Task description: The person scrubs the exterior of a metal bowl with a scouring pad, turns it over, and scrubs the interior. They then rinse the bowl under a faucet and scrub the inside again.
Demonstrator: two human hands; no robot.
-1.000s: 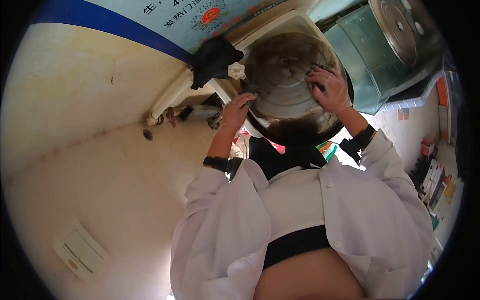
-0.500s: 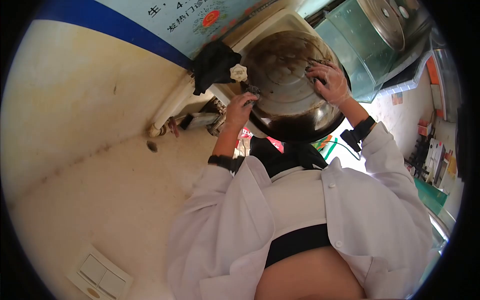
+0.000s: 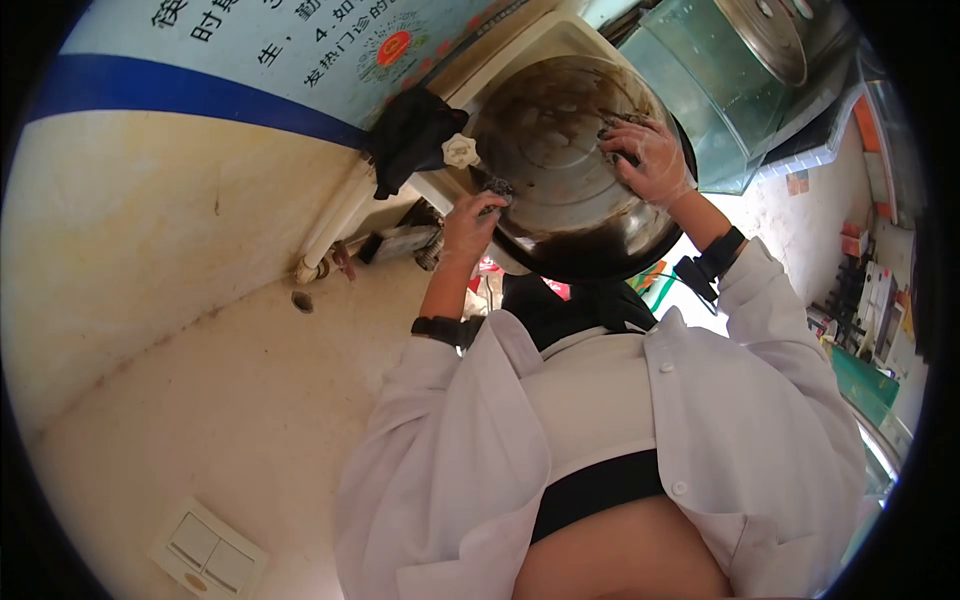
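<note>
A large round metal pan (image 3: 565,150), stained brown and wet, lies bottom up over a pale sink (image 3: 585,35). At its left edge my left hand (image 3: 470,225), in a thin clear glove, has its fingers closed on a steel wool scrubber (image 3: 497,187). My right hand (image 3: 648,165), also gloved, rests on the upper right of the pan. Its fingers are curled round a dark scrubber (image 3: 610,128), of which only a part shows. White foam or water streaks lie on the metal.
A pale tap knob (image 3: 460,151) and a black cloth (image 3: 415,135) are left of the pan. Glass panels (image 3: 700,85) and a round metal lid (image 3: 765,40) stand at the upper right. A pipe (image 3: 335,225) runs along the wall.
My right hand has shifted slightly left over the pan with its scrubber. The whole view has shifted a little, showing more of the wall poster.
</note>
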